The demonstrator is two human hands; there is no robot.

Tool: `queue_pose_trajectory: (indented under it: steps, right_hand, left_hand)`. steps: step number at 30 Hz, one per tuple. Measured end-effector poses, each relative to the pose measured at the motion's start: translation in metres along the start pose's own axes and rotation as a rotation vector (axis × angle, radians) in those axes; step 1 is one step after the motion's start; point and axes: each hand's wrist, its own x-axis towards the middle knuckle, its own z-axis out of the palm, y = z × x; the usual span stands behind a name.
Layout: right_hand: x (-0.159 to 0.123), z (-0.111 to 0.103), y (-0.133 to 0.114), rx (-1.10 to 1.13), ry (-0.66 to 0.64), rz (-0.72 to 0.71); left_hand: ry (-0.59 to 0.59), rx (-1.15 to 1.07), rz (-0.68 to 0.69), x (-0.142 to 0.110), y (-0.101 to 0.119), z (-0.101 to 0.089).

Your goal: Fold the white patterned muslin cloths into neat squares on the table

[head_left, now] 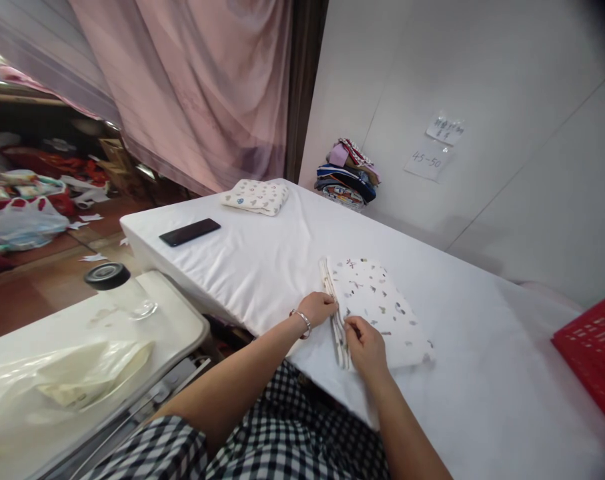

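A white fabric piece with small dark and coloured prints (382,300) lies folded in layers on the white-covered table (482,400). At its left edge, my left hand (317,308), with a bracelet at the wrist, is closed with thumb and fingers pinching the folded layers. Just to the right, my right hand (366,343) is closed too, its fingertips pinching the same fabric near the fold. Farther back on the table rests another folded printed cloth (256,197). A black phone-like slab (190,232) lies flat to the left of it.
A stack of folded clothes (347,173) stands by the wall behind the table. At the right is a red plastic basket (595,347). On the left, a side table (177,313) carries a clear jar with a black lid (107,275) and plastic sheeting (72,380). Pink curtains (207,87) hang behind.
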Motion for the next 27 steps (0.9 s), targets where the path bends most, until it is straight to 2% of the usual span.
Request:
queue_pose_trajectory:
  steps: [8, 19, 27]
  right_hand:
    - [-0.001, -0.002, 0.000, 0.094, -0.005, 0.011]
    - [0.001, -0.002, -0.001, 0.044, -0.046, -0.072]
    - [-0.001, -0.002, -0.002, 0.085, -0.043, -0.085]
  left_hand:
    - [0.041, 0.020, -0.108, 0.001, 0.003, 0.001]
    - [0.060, 0.012, -0.107, 0.008, 0.000, 0.001]
    - [0.098, 0.099, -0.119, 0.012, -0.003, 0.007]
